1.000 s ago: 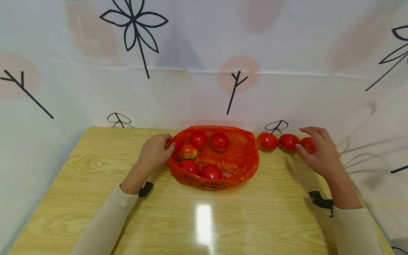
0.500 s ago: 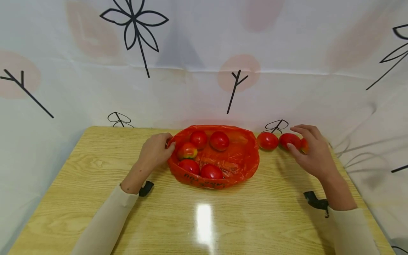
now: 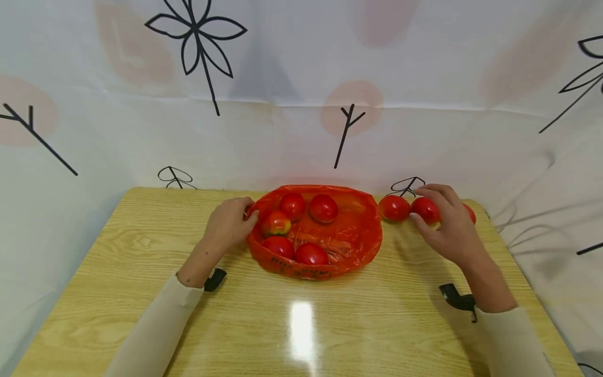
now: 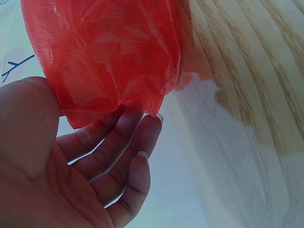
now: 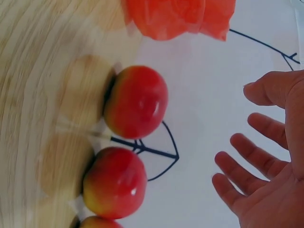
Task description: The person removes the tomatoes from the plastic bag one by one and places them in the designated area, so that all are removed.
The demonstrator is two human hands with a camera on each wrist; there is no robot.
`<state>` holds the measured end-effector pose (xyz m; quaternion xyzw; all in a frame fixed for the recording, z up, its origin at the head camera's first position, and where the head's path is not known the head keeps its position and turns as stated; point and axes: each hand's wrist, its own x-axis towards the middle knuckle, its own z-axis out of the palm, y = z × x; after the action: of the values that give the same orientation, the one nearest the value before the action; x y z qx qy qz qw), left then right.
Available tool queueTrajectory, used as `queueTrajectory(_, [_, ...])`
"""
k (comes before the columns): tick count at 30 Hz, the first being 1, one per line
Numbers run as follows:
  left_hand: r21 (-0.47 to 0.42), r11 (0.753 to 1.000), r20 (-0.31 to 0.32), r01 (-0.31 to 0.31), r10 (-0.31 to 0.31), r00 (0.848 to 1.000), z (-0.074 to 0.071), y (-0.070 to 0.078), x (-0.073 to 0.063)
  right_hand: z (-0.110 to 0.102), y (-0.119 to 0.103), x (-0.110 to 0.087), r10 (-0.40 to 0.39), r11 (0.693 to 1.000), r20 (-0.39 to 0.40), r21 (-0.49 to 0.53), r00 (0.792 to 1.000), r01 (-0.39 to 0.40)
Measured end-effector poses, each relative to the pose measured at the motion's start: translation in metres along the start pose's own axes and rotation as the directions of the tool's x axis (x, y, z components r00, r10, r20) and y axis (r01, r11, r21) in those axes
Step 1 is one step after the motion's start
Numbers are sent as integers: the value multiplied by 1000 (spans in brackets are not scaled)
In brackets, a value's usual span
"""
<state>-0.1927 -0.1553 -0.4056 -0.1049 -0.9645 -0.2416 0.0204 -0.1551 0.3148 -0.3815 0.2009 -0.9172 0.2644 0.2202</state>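
A red plastic bag [image 3: 350, 233] stands open-mouthed at the back of the table, with several red apples [image 3: 323, 208] inside it. My left hand [image 3: 227, 224] pinches the bag's left rim between thumb and fingers; the left wrist view shows the crinkled plastic [image 4: 109, 52] between them. To the right of the bag, three apples sit in a row: the nearest apple [image 3: 394, 208], a middle apple [image 3: 425, 209] and a far apple [image 3: 469, 213]. Over the middle and far ones hovers my right hand [image 3: 447, 230], fingers spread and holding nothing. In the right wrist view, the apples [image 5: 137, 102] are red with yellow sides.
The wooden table [image 3: 254, 319] extends toward me, with a bright light reflection on it. A white printed cloth [image 3: 282, 136] hangs right behind the table's back edge and along both sides.
My right hand has moved left along the row, from the far apple to above the middle one, uncovering part of the far apple. The left hand and bag have stayed put.
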Motion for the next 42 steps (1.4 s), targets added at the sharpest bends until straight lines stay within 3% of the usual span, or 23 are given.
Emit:
queueTrajectory(6, [-2,1000,4,0,0,1000,0,0,0,5,-7,2,-2,1000,26,2,1000,2])
queueTrajectory(19, [4,1000,1,-4,4,1000,1,-1,0,22,-23,4,-148,989,30,33,989,147])
queueTrajectory(33, [-3,1000,-3,-17,17,1000,1,-1,0,32,-42,3,-157,987,101,31,982,155])
queueTrajectory(42, [8,1000,6,-19,19,1000,1,1,-1,42,-52,3,-228,973,118,57,966,222])
